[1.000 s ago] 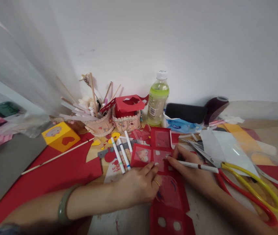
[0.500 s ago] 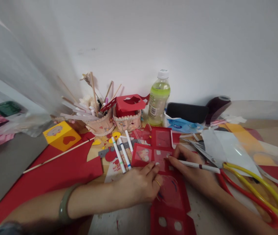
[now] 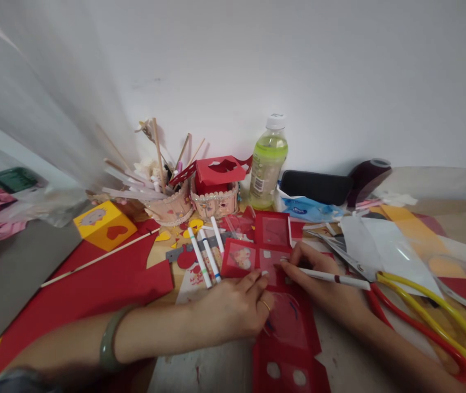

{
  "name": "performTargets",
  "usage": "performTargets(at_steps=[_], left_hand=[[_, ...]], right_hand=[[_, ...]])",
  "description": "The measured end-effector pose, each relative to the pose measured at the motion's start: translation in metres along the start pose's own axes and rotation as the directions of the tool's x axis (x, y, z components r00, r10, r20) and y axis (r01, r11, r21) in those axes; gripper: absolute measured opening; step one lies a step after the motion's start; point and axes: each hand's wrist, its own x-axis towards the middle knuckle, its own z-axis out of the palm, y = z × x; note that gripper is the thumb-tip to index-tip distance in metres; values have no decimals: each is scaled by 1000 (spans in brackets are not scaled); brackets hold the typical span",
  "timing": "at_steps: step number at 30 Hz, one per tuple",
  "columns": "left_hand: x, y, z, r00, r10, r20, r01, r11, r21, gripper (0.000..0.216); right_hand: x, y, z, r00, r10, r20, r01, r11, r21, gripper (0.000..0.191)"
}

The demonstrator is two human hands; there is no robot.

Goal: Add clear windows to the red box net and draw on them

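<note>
A red paper box net (image 3: 304,316) with clear film windows lies flat in front of me, reaching past the bottom of the view. My left hand (image 3: 233,308) holds it down, fingers bent and fingertips close together on its middle panel. My right hand (image 3: 318,278) is closed, with a white marker (image 3: 351,281) lodged across it and pointing back to the right. Thumb and fingertips of that hand meet at the right part of the same panel; whether they pinch anything small is hidden. Dark curved lines show on the film of the panel below.
Several white markers (image 3: 211,259) lie left of the net. Big scissors (image 3: 425,311) with red and yellow handles rest at the right. Behind stand a drink bottle (image 3: 269,169), a phone (image 3: 314,187), tissues (image 3: 310,208), a decorated holder (image 3: 216,203) and a yellow box (image 3: 107,226).
The whole view has shifted very slightly. Both hands keep their places on the red box net, and the marker stays in my right hand.
</note>
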Motion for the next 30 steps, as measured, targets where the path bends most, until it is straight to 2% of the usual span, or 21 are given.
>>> performTargets(at_steps=[8, 21, 30], left_hand=[[2, -1, -2, 999, 2, -42, -3, 1000, -13, 11], [1, -1, -1, 1000, -1, -10, 1, 1000, -14, 11], [0, -1, -1, 1000, 20, 8, -20, 1000, -14, 8]], right_hand=[[1, -4, 0, 1000, 19, -4, -19, 1000, 2, 21], [0, -3, -2, 999, 36, -37, -35, 999, 22, 21], [-1, -3, -2, 1000, 23, -17, -22, 999, 49, 21]])
